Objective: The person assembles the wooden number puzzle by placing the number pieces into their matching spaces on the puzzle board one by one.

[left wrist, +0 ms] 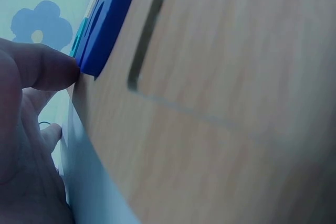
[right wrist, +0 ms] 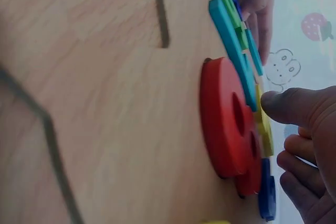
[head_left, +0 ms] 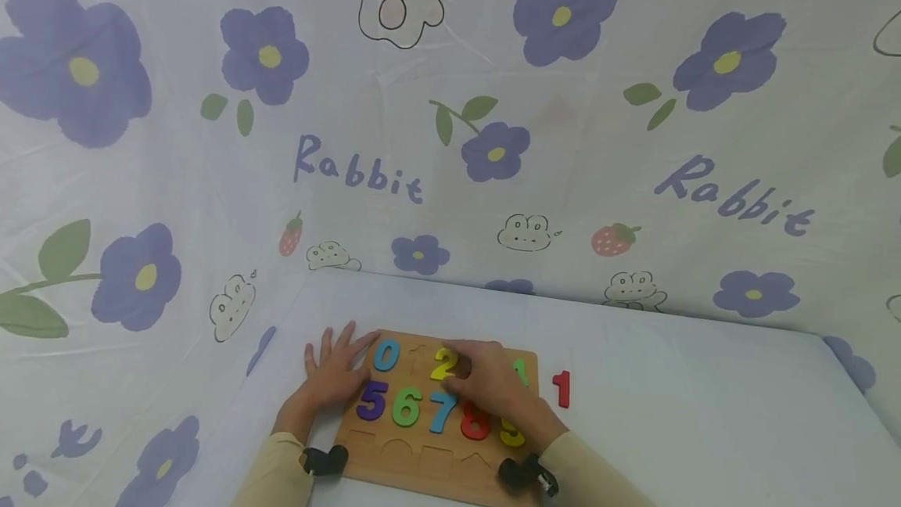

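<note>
A wooden number puzzle board (head_left: 394, 476) lies on the white table. My left hand (head_left: 336, 370) rests at its left edge, fingers spread, with the thumb against the purple-blue number 5 (left wrist: 107, 30). Over the upper middle, my right hand (head_left: 493, 378) pinches the yellow number 2 (head_left: 443, 364) between thumb and index finger; the thumb (right wrist: 278, 103) touches the piece in the right wrist view. The 2 is at its place on the board; whether it is fully seated I cannot tell. A blue piece (right wrist: 267, 192) beyond it is hidden by the right hand in the head view.
A red number 1 (head_left: 561, 389) lies on the table right of the board. Blue 0 (head_left: 386, 354), green 6 (head_left: 407, 407), blue 7 (head_left: 442, 413), red 8 (head_left: 475, 421) and yellow 9 (head_left: 512, 433) sit on the board. A patterned curtain (head_left: 563, 116) hangs behind.
</note>
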Tool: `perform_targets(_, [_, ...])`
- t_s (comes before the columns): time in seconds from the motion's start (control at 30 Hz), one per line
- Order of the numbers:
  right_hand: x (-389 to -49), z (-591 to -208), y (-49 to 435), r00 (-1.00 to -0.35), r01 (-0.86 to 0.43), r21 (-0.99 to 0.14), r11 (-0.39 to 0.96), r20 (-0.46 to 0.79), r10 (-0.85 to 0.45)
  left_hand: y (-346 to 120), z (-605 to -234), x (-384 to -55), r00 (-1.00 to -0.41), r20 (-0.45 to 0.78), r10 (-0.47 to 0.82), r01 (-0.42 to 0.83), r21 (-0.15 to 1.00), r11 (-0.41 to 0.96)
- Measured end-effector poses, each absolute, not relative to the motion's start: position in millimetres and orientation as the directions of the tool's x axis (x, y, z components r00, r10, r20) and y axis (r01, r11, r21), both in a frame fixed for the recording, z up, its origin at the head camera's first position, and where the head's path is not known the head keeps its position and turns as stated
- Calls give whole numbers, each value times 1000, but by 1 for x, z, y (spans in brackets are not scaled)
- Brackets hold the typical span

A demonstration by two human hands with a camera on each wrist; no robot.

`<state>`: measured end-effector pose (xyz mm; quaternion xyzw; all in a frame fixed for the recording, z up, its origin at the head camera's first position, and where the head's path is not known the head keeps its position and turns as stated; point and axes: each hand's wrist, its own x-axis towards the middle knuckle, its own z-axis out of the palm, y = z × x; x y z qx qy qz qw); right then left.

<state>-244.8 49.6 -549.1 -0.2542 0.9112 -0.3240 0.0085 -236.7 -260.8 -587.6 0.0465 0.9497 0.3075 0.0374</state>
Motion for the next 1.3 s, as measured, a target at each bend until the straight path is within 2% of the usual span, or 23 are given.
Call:
perform_targets(0.17, [-244,-546,58,-861,-479,-625,616,199,-468,-261,-588,-237,-993,-46,107,60,592,804])
perform_targets(0.4, [-235,-528,71,-905,-400,-635,661,158,-396,-263,-592,-240,-994,-44,103,58,586,808])
perform_targets(0.63, [-227,-518,91,-893,-432,-640,635,205,-401,-263,-593,-240,-994,-47,103,55,593,803])
perform_targets(0.8, [-221,-513,111,-903,-409,-656,634,190,-386,-261,-589,-238,-993,-43,106,60,599,798])
perform_targets(1.3, [-208,-510,174,-896,-433,-589,683,199,-397,-261,-588,-237,-993,-42,109,64,593,803])
